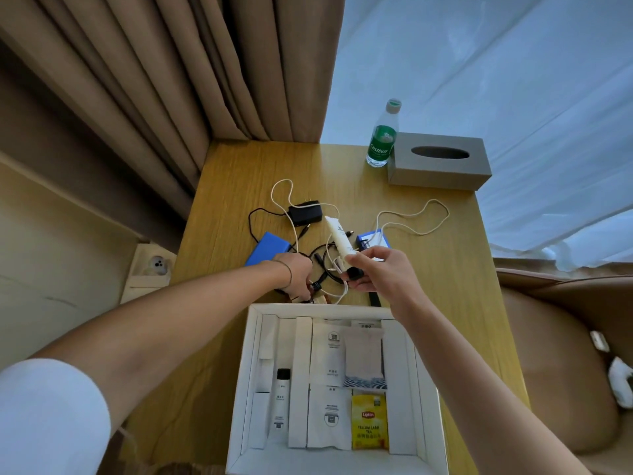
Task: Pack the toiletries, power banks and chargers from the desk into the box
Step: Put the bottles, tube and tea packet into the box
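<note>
My right hand (380, 272) holds a white toiletry tube (337, 236) by its black cap, lifted above the desk and pointing away from me. My left hand (297, 274) is down on a tangle of black cables (323, 265) just beyond the box, fingers closed around a black plug. The open white box (253, 382) sits at the near desk edge, holding white sachets, a small white bottle (281, 402) and a yellow tea bag (369, 421). A blue power bank (269, 250) lies left of the cables, another blue one (371, 240) behind the tube. A black charger (305, 212) with white cable lies farther back.
A green-labelled water bottle (382, 138) and a grey tissue box (438, 161) stand at the back right of the wooden desk (445, 275). Brown curtains hang behind on the left; a tan leather chair (561, 354) is on the right.
</note>
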Tool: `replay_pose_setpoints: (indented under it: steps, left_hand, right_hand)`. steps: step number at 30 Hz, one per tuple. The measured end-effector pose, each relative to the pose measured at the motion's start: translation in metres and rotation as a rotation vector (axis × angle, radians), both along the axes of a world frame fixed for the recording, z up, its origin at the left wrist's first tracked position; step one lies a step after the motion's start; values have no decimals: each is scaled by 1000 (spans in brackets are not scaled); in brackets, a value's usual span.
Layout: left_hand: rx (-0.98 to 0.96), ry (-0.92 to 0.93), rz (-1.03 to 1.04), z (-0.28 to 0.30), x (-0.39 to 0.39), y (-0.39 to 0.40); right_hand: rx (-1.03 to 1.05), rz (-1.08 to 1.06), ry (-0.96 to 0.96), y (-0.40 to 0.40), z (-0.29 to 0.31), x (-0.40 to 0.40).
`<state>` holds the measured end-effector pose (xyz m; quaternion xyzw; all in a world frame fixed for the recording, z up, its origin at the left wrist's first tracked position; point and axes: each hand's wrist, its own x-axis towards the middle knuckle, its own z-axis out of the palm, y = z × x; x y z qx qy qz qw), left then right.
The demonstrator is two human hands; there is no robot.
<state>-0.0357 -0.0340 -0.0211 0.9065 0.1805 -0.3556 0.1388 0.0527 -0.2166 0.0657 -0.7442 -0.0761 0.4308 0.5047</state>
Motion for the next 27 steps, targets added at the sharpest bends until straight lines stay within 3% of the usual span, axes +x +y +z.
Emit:
replay_pose_setpoints:
  steps: [5,11,15,21,27]
  left_hand:
    - [-72,-76,138,14,-7,8]
    - [-266,-438,563,39,-34,15]
    - [-352,-584,716,60,-55,17]
    - [-421,-777,873,84,-83,5]
    - [-480,-833,942,88,-110,-10]
  right_hand:
    - [53,-33,-3,-8,13,-3]
    - [124,-36,16,-21,24,-16]
    - [136,-4,51,-29,26,-29]
    - [134,195,208,-49,22,-60]
    - [-54,426,282,-65,-4,-112]
